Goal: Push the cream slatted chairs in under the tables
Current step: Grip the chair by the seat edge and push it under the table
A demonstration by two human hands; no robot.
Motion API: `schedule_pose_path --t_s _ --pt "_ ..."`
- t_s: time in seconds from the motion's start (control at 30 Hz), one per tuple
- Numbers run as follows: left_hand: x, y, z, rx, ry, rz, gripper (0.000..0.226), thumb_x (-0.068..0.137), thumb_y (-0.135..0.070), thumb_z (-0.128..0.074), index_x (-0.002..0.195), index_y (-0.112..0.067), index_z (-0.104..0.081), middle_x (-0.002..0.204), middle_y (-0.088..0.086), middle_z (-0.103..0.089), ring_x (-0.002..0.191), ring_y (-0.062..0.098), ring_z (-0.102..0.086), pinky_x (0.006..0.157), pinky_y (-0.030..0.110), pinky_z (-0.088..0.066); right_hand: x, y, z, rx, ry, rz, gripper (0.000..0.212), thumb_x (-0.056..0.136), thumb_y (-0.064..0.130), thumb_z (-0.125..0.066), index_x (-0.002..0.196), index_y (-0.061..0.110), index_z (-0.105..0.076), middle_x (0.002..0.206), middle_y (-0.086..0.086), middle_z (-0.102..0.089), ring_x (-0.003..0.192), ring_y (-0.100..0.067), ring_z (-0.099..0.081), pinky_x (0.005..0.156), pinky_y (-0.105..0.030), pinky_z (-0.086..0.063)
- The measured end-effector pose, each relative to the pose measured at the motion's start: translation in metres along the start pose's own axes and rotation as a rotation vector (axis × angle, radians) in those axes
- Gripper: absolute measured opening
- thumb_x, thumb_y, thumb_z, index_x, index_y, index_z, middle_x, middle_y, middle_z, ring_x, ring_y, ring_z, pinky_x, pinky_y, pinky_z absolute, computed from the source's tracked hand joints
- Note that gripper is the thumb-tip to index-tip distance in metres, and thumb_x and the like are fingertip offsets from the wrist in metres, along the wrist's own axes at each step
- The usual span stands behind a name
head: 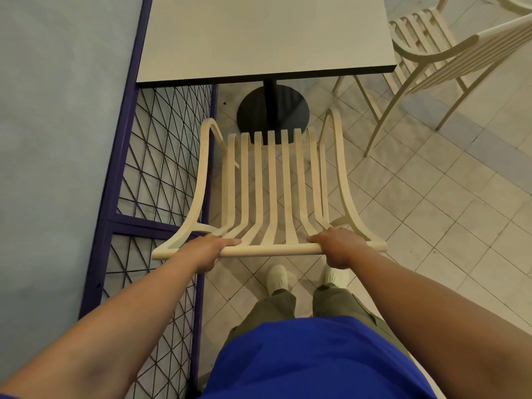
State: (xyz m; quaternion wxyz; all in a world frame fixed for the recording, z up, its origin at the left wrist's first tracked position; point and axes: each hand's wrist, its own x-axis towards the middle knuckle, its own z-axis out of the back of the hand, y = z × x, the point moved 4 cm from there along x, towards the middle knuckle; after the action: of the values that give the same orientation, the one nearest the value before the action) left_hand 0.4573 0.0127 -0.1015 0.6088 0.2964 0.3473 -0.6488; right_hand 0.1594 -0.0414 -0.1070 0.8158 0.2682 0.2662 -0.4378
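Left hand and right hand both wrapped around the top rail of the cream slatted chair, chair facing the table but still short of its edge, round black table base just ahead of the seat, purple mesh railing close on the left, second chair to the right cut off by the frame

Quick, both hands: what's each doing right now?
Left hand: closed on the chair's top rail.
Right hand: closed on the same rail.

Pale tiled floor, purple mesh fence, blue wall.
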Motion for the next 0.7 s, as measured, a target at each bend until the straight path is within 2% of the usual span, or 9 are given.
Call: schedule_pose_path --t_s 0.1,0.2,0.27,0.33,0.53,0.7 --pt "0.0 0.002 -0.004 -0.015 -0.005 -0.012 0.094 0.09 0.006 -0.05 0.149 -0.059 -0.018 0.112 -0.004 -0.041 0.088 0.017 -0.054 0.076 0.034 -0.054 0.001 -0.002 0.0 0.029 0.024 -0.008 0.063 0.085 0.011 -0.065 0.142 0.034 -0.048 0.114 0.002 -0.061 0.098 -0.018 -0.06 0.09 -0.037 -0.052" --pt "-0.001 0.009 -0.007 -0.041 0.008 -0.039 0.089 0.092 0.002 -0.051 0.149 -0.059 -0.021 0.122 -0.003 -0.049 0.095 0.016 -0.056 0.081 0.036 -0.055 0.003 0.001 0.0 0.116 0.068 -0.013 0.066 0.084 0.019 -0.066 0.145 0.033 -0.044 0.119 0.001 -0.061 0.101 -0.018 -0.059 0.093 -0.037 -0.051" --pt "0.0 0.012 -0.007 -0.064 0.015 -0.067 0.086 0.091 -0.001 -0.053 0.148 -0.059 -0.023 0.131 -0.004 -0.05 0.104 0.016 -0.055 0.086 0.037 -0.053 0.004 0.005 -0.002 0.135 0.078 -0.015 0.069 0.085 0.028 -0.064 0.148 0.036 -0.038 0.121 0.003 -0.061 0.101 -0.017 -0.059 0.092 -0.038 -0.052" --pt "0.0 0.013 -0.007 -0.063 0.017 -0.074 0.087 0.09 -0.002 -0.055 0.149 -0.058 -0.023 0.132 -0.005 -0.05 0.108 0.016 -0.054 0.087 0.036 -0.053 0.006 0.008 -0.003 0.105 0.087 -0.009 0.075 0.085 0.028 -0.063 0.151 0.04 -0.031 0.12 0.004 -0.06 0.098 -0.016 -0.059 0.09 -0.039 -0.053" --pt "0.0 0.011 -0.01 -0.039 0.015 -0.034 0.099 0.087 0.008 -0.052 0.148 -0.061 -0.018 0.121 -0.001 -0.048 0.089 0.015 -0.057 0.07 0.031 -0.052 0.006 0.012 -0.004 0.083 0.076 -0.006 0.08 0.088 0.011 -0.062 0.149 0.048 -0.028 0.115 0.003 -0.055 0.093 -0.014 -0.055 0.086 -0.035 -0.051" --pt "0.001 0.015 -0.011 -0.028 0.0 -0.021 0.1 0.087 0.009 -0.052 0.147 -0.063 -0.017 0.113 -0.003 -0.048 0.086 0.015 -0.057 0.072 0.033 -0.054 0.009 0.014 -0.006 0.088 0.074 0.001 0.08 0.087 0.009 -0.062 0.149 0.048 -0.03 0.109 0.004 -0.052 0.09 -0.014 -0.055 0.086 -0.035 -0.052"
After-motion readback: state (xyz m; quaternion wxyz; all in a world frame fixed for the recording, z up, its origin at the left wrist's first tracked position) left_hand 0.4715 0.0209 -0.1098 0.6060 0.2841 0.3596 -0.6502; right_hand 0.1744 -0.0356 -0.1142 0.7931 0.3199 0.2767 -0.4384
